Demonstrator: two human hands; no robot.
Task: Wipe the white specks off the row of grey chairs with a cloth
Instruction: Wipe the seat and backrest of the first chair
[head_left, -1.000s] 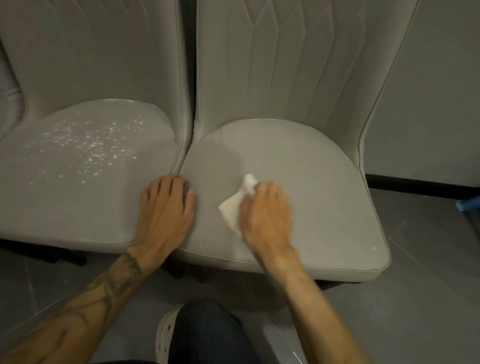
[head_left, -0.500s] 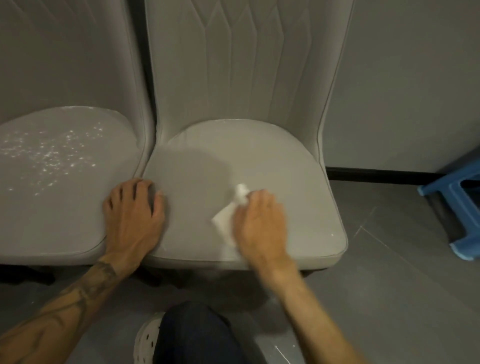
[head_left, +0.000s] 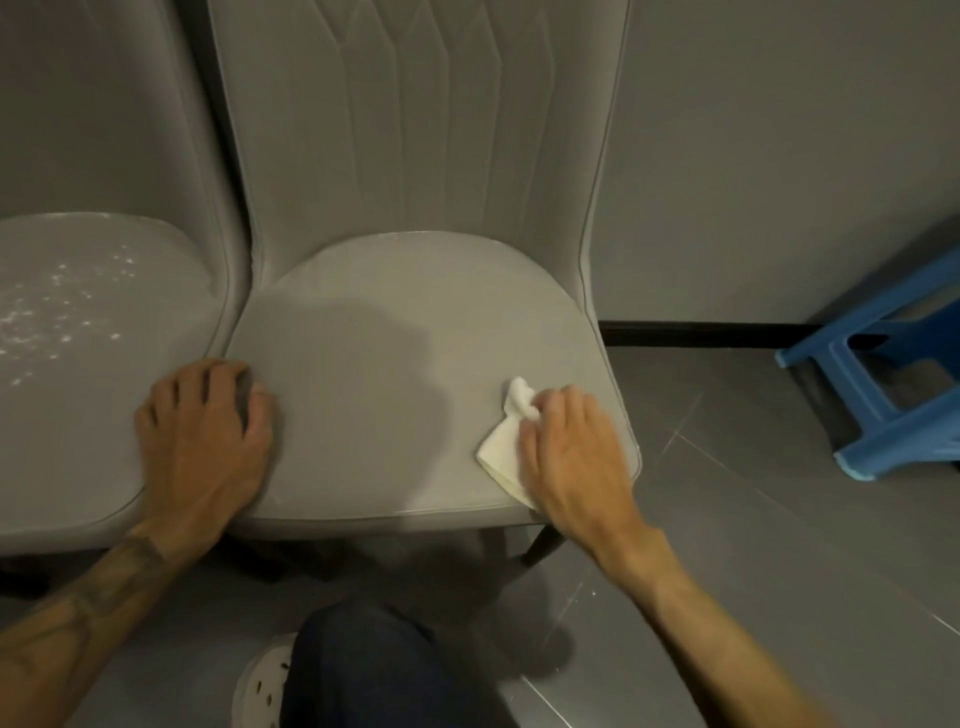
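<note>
On the grey seat (head_left: 395, 364), right hand (head_left: 571, 457) fingers grip the cloth (head_left: 501, 447): press flat, sweep edgeward; left hand (head_left: 202, 447) braces, fingers loose

A plain grey room with a blue stool off to the right.

The wall (head_left: 779, 156) is flat, plain and grey. A black strip (head_left: 701, 332) runs along its bottom, where it meets the floor. The floor (head_left: 753, 519) is made of big dark grey tiles with thin pale lines between them. It is smooth and a bit shiny, and soft spots of light show on it low down. A blue plastic stool (head_left: 893, 447) stands on the floor at the right, close to the wall. Part of it is cut off by the edge. The light is dim.
</note>
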